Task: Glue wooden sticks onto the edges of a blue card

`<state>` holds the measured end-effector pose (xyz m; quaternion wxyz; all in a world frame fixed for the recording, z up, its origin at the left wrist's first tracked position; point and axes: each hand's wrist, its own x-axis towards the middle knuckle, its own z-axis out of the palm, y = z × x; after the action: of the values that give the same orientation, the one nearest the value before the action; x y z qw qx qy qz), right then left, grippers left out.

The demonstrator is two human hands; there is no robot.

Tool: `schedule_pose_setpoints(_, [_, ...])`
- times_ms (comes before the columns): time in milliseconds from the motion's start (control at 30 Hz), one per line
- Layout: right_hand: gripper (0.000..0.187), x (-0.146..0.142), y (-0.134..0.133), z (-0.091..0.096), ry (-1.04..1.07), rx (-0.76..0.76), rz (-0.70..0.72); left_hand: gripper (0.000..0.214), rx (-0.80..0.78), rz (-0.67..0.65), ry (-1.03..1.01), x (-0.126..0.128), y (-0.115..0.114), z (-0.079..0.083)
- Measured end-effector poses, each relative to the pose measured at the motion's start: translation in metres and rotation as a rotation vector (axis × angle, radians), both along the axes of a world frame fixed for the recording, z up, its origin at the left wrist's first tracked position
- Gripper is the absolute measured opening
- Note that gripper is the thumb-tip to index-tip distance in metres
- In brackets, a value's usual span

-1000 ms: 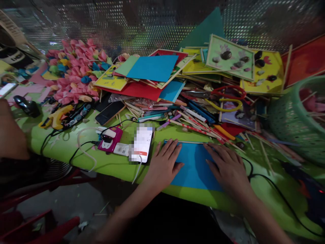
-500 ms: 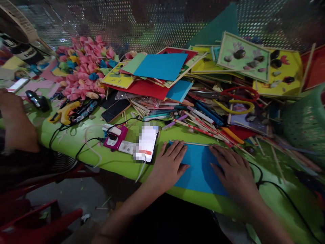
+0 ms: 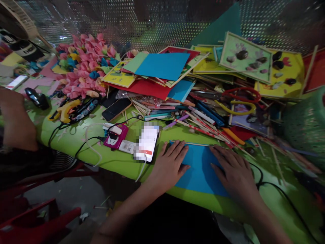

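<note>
A sheet of blue paper (image 3: 198, 169) lies flat on the green tabletop in front of me. Along its far edge runs a thin wooden stick (image 3: 198, 144). My left hand (image 3: 171, 162) rests flat over the sheet's left side, fingers stretched out and fingertips at the stick's left part. Over the right side lies my right hand (image 3: 232, 167), fingers spread, its fingertips by the stick's right end. Both palms face down, and neither hand grasps anything. The sheet's left and right edges are mostly hidden under the hands.
Left of my hands lie a lit phone (image 3: 147, 144) and a magenta power strip (image 3: 115, 136) with cables. Behind are sticks and pens, scissors (image 3: 241, 95), stacked coloured paper (image 3: 162, 66) and pebble pictures (image 3: 246, 57). A green basket (image 3: 304, 125) stands right. Another person's arm (image 3: 17, 118) is at left.
Both hands stay in place on the blue paper, with no clear movement. The view has shifted very slightly.
</note>
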<state>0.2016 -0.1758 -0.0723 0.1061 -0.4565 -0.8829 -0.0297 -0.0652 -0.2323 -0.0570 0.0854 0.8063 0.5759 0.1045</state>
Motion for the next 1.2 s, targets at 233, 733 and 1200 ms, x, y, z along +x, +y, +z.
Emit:
schedule_pose_setpoints(233, [0.058,-0.0018,-0.0002,0.0013,0.01,-0.006,-0.006,0.061,-0.003,0.0,-0.001,0.0005,0.0004,-0.001])
schedule_pose_setpoints(733, [0.06,-0.0018,-0.0004,0.0022,0.006,-0.014,-0.005,0.061,-0.006,0.006,-0.023,0.0002,0.0003,-0.0011])
schedule_pose_setpoints(1200, [0.063,-0.0031,0.0004,0.0024,0.0,0.02,0.015,0.061,0.005,0.028,-0.013,0.0008,-0.0004,0.0003])
